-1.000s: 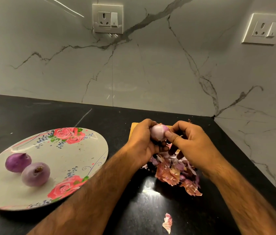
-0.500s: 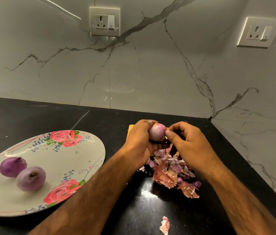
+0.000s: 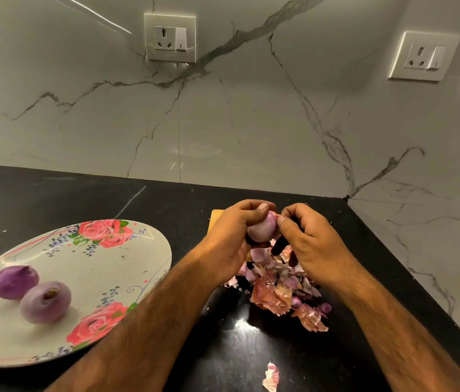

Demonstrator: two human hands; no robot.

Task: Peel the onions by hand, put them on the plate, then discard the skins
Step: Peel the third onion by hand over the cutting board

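Black surface [image 3: 53,199]. Floral plate [image 3: 127,267] at left, two peeled onions [image 3: 45,301] on it. Heap of skins [image 3: 276,290] right of centre. Left hand [image 3: 231,236] curled round third onion [image 3: 262,227] above heap; right hand [image 3: 310,244] pinching at its side. Light, firm, likely slick where bared: grip by the ends. Versus earlier: same spot, left fingertip farther over crown.

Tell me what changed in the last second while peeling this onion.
The left hand slid its fingers further over the top of the onion it grips; the right hand keeps picking at its side. Plate, two peeled onions and skin pile unmoved.
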